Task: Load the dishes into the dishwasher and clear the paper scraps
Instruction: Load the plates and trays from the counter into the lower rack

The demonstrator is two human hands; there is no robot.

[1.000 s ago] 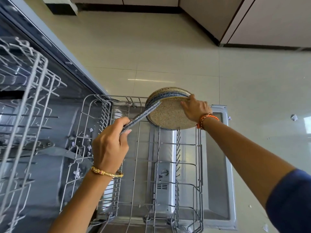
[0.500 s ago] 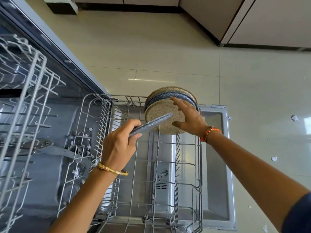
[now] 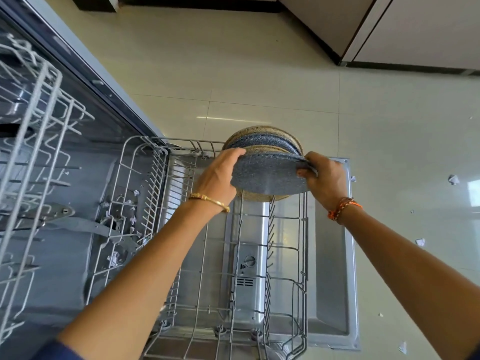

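Note:
A grey-blue speckled plate (image 3: 267,175) is held tilted over the far end of the lower rack (image 3: 259,255). My left hand (image 3: 218,178) grips its left rim and my right hand (image 3: 324,178) grips its right rim. Behind it several speckled plates (image 3: 262,140), beige and blue, stand on edge in the rack. White paper scraps (image 3: 453,179) lie on the floor at the right. More scraps (image 3: 113,258) lie inside the dishwasher tub at the left.
The dishwasher door (image 3: 335,255) lies open flat under the pulled-out lower rack. The upper rack (image 3: 31,157) sticks out at the far left. Beige floor tiles (image 3: 259,74) stretch ahead, with cabinets (image 3: 415,29) at the top right.
My left hand has carried the grey-blue plate from the rack's left side up to the standing plates. My right hand has left the beige plate and taken the grey-blue plate's right rim.

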